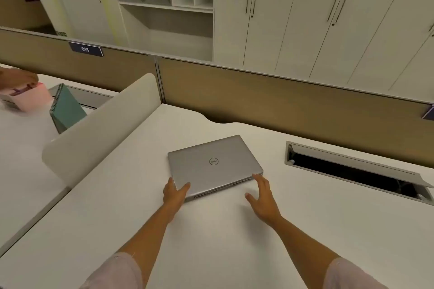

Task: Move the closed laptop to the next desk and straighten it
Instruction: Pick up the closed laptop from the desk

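Note:
A closed silver laptop (215,164) lies flat on the white desk (211,241) in front of me, turned a little askew to the desk's edge. My left hand (175,192) grips its near left corner, thumb on the lid and fingers along the side. My right hand (261,198) is spread with fingers apart, and its fingertips touch the laptop's near right corner without clasping it.
A white rounded divider (98,129) separates this desk from the left desk (21,148), which holds a teal spiral notebook (67,110) and a pink-white box (25,98). An open cable slot (352,171) lies at the right. A brown partition (281,103) runs behind.

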A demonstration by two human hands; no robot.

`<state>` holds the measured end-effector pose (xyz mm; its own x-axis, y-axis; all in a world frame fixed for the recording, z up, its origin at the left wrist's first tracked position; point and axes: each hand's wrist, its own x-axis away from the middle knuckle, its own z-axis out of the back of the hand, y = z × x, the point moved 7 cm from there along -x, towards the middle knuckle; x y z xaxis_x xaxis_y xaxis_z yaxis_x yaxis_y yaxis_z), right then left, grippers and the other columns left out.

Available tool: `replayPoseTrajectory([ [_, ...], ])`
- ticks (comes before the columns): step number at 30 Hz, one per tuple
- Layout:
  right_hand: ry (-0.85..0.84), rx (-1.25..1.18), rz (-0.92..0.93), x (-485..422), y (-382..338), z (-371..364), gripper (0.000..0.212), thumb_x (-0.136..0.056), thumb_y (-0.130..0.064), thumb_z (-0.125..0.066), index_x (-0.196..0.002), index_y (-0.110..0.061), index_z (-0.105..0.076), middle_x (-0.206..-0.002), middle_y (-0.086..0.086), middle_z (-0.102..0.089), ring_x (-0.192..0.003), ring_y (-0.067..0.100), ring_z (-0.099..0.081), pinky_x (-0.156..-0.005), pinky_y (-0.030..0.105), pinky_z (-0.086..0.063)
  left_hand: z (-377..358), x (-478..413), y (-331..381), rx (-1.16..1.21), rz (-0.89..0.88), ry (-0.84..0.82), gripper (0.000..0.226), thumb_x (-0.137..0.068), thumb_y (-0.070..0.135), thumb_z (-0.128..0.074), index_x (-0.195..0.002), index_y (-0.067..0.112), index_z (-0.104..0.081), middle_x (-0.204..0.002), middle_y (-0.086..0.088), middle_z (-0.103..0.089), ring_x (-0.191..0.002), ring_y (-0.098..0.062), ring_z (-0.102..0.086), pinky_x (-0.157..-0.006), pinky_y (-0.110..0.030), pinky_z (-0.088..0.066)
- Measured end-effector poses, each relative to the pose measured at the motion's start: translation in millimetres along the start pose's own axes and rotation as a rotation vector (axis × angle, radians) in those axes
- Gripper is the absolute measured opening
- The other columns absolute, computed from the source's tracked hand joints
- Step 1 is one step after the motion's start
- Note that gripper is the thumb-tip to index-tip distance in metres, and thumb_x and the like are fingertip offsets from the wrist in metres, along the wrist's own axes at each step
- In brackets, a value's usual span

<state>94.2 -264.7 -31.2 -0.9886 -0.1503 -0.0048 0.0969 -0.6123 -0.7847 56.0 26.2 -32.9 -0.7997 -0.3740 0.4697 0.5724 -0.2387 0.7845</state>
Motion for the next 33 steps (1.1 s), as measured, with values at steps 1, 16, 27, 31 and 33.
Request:
replayPoseTrajectory([
  [1, 0.024, -0.032, -0.014, -6, 1, 1, 0.066, -0.093, -0.019, -0.061, -0.150, -0.017, -0.027, -0.156, 0.005, -0.022, -0.143, 0.023, -0.030, -0.112, 0.033, -0.030, -1, -4, 0, 0.119, 0.027, 0.006, 0.084, -0.091, 0.042, -0.058, -0.154, 0.020, -0.006, -0.162, -0.010, -0.011, -0.146, -0.031, -0.020, -0.117, -0.047, -0.023],
  [16, -0.088, 0.133, -0.170, -63, 25, -36, 0.084, -0.092, -0.040, -0.061, -0.155, -0.021, -0.009, -0.162, 0.008, 0.011, -0.151, 0.025, 0.006, -0.120, 0.050, 0.000, -20, -59, 27, 0.169, 0.236, 0.328, 0.084, -0.082, 0.037, -0.063, -0.147, 0.018, -0.013, -0.149, -0.020, -0.029, -0.131, -0.039, -0.031, -0.106, -0.054, -0.033],
  [27, -0.023, 0.014, -0.126, -49, 37, -31, 0.064, -0.101, -0.039, -0.044, -0.154, -0.019, -0.014, -0.164, 0.004, 0.008, -0.152, 0.022, -0.002, -0.123, 0.043, -0.008, -18, -50, 7, 0.958, 0.446, 0.574, 0.054, -0.095, 0.031, -0.049, -0.147, 0.024, -0.033, -0.153, 0.001, -0.036, -0.139, -0.022, -0.032, -0.113, -0.039, -0.024],
  [31, -0.049, -0.092, -0.138, -31, 29, -33, 0.074, -0.097, -0.037, -0.054, -0.155, -0.018, -0.011, -0.164, 0.001, 0.011, -0.151, 0.017, -0.001, -0.118, 0.028, -0.009, -42, -33, 5, 0.650, 0.463, 0.151, 0.038, -0.088, 0.024, -0.056, -0.123, 0.008, -0.053, -0.091, -0.011, -0.062, -0.077, -0.031, -0.060, -0.071, -0.038, -0.049],
  [33, -0.071, -0.146, -0.172, -20, 24, -35, 0.079, -0.095, -0.035, -0.058, -0.155, -0.018, -0.009, -0.163, 0.001, 0.009, -0.151, 0.016, -0.003, -0.115, 0.024, -0.010, -51, -26, 5, 0.725, 0.475, 0.080, 0.037, -0.090, 0.029, -0.057, -0.123, 0.013, -0.054, -0.099, -0.012, -0.065, -0.083, -0.033, -0.063, -0.079, -0.045, -0.052],
])
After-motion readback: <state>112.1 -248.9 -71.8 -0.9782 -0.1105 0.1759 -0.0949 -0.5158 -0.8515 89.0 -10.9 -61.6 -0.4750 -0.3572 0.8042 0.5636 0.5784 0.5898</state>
